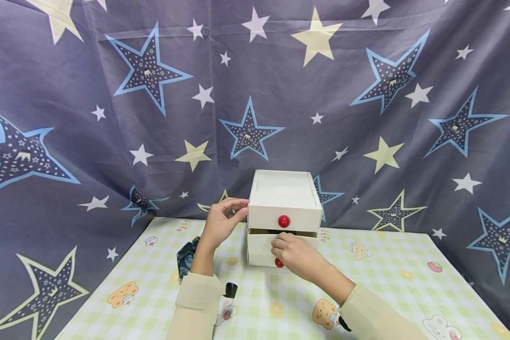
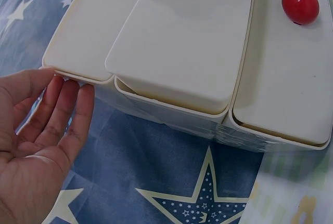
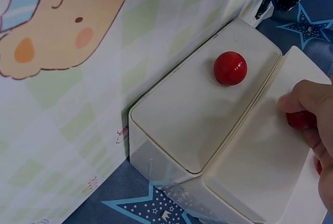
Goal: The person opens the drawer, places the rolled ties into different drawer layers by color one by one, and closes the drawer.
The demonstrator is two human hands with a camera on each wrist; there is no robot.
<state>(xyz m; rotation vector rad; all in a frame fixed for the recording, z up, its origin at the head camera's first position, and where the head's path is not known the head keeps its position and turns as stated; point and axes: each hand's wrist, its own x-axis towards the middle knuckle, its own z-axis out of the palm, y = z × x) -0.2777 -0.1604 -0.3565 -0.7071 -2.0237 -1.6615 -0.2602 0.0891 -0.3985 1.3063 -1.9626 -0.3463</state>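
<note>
A white three-drawer box (image 1: 285, 189) with red knobs stands at the back of the table, its middle drawer (image 2: 182, 42) pulled a little way out. My right hand (image 1: 295, 255) is at the drawer fronts. In the right wrist view, its thumb and fingers pinch the middle drawer's red knob (image 3: 298, 121). The bottom drawer (image 3: 187, 109) stays closed. My left hand (image 1: 221, 222) is at the box's left side by the top drawer (image 1: 263, 217); in the left wrist view, its fairly straight fingers (image 2: 62, 109) and thumb touch the edge there.
A dark blue patterned bundle (image 1: 184, 257) lies on the table, left of the box and partly behind my left forearm. Under everything is a green-checked tablecloth (image 1: 148, 283) with cartoon prints. A star-patterned curtain (image 1: 255, 71) hangs close behind the box.
</note>
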